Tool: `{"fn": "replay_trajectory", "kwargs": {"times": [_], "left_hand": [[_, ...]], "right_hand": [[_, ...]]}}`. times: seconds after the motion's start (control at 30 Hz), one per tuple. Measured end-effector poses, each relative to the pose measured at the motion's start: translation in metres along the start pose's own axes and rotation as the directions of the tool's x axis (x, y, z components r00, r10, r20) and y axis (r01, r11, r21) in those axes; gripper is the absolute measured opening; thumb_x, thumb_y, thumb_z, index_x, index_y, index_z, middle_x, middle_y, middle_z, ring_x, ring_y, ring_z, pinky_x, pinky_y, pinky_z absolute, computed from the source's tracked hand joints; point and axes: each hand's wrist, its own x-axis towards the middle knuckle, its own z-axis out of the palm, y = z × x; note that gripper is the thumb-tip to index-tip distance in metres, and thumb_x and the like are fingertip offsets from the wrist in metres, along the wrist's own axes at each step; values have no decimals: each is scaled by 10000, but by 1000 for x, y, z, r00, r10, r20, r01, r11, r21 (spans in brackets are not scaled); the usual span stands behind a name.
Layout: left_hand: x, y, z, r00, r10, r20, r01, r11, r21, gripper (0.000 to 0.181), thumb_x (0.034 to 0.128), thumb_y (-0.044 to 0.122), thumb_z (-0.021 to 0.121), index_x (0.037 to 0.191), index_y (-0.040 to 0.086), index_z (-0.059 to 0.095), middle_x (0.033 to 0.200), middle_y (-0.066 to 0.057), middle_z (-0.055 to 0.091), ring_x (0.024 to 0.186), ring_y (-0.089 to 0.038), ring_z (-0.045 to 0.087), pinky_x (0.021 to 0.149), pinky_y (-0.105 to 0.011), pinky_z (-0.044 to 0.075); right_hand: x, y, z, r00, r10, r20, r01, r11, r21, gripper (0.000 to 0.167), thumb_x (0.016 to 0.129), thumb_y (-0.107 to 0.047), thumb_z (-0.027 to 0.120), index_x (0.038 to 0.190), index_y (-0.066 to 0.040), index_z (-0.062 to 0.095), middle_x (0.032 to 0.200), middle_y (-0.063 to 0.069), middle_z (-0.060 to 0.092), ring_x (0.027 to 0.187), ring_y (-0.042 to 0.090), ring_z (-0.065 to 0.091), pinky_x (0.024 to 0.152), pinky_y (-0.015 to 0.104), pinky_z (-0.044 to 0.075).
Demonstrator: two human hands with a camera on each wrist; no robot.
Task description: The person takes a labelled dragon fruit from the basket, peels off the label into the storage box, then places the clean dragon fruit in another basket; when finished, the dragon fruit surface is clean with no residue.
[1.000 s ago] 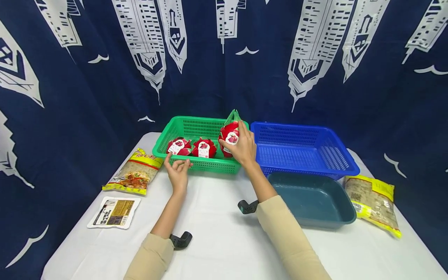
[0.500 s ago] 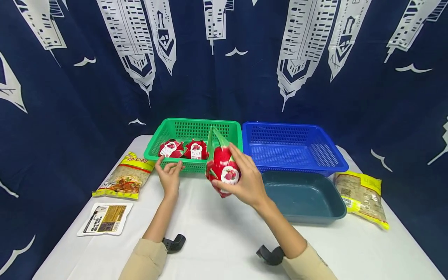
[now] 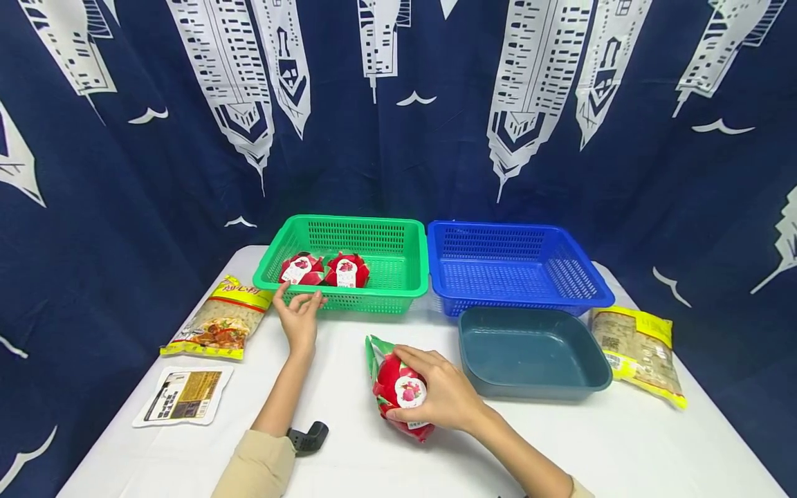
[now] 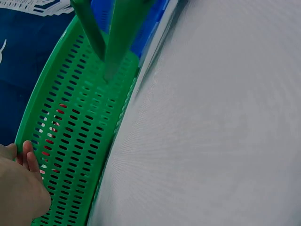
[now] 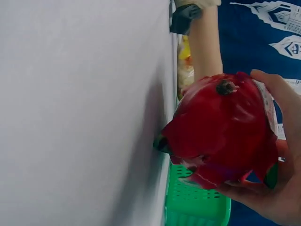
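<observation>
My right hand (image 3: 445,394) grips a red dragon fruit (image 3: 387,377) with green leaf tips and a round white label, over the white table in front of the baskets. The right wrist view has the fruit (image 5: 216,127) between thumb and fingers, its stem end facing the camera. My left hand (image 3: 300,321) is at the front rim of the green basket (image 3: 398,294); its fingers pinch that rim in the left wrist view (image 4: 23,183). Two labelled dragon fruits (image 3: 301,268) (image 3: 347,270) lie side by side in the basket's left part.
A blue basket (image 3: 517,299) stands right of the green one, with a dark teal tray (image 3: 529,391) before it. Yellow-edged food bags lie at left (image 3: 224,318) and right (image 3: 641,349). A flat white packet (image 3: 183,395) lies at the near left.
My right hand has lifted the dragon fruit out of the green basket's right end and brought it toward the near side, lower over the table. My left hand has stayed at the rim.
</observation>
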Motion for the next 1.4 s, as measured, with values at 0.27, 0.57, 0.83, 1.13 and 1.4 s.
{"fn": "replay_trajectory", "kwargs": {"times": [0.27,0.57,0.83,1.13,1.4], "left_hand": [[-4,-1,3,1000,11,-17,-11,1000,8,677,829,-8,655,1362,60,244,831,-143,526,672,-154,641,732,-269,522],[-2,1,4,1000,21,-17,-20,1000,17,685,836,12,657,1369,56,229,835,-131,543,676,-158,647,735,-271,522],[-2,-1,2,1000,11,-24,-10,1000,28,677,827,13,668,1356,67,249,829,-140,542,659,-153,648,727,-270,523],[-2,0,1,1000,12,-8,-12,999,31,683,829,24,670,1361,66,244,858,-169,529,670,-156,643,743,-275,521],[-2,3,1,1000,7,-22,-6,998,55,689,827,28,668,1370,72,246,863,-166,538,664,-145,638,728,-257,523]], "right_hand": [[16,0,-1,986,-53,156,76,987,-144,869,630,-727,645,1318,-208,526,1292,-59,507,1089,161,514,738,399,491],[30,9,-4,951,-219,219,269,933,-237,890,639,-719,643,1358,-222,478,1317,-68,500,1117,146,512,751,358,504],[18,10,4,991,-128,34,129,882,-454,1131,564,-837,561,1428,-137,355,1344,74,475,998,253,565,653,369,497],[-8,5,11,977,212,-23,-213,964,-160,1297,608,-690,695,1462,8,13,1322,215,467,1000,356,598,703,449,523],[-8,34,18,993,113,-35,-110,991,79,1045,717,-487,720,1471,-51,142,1410,154,372,1244,282,424,967,405,386]]}}
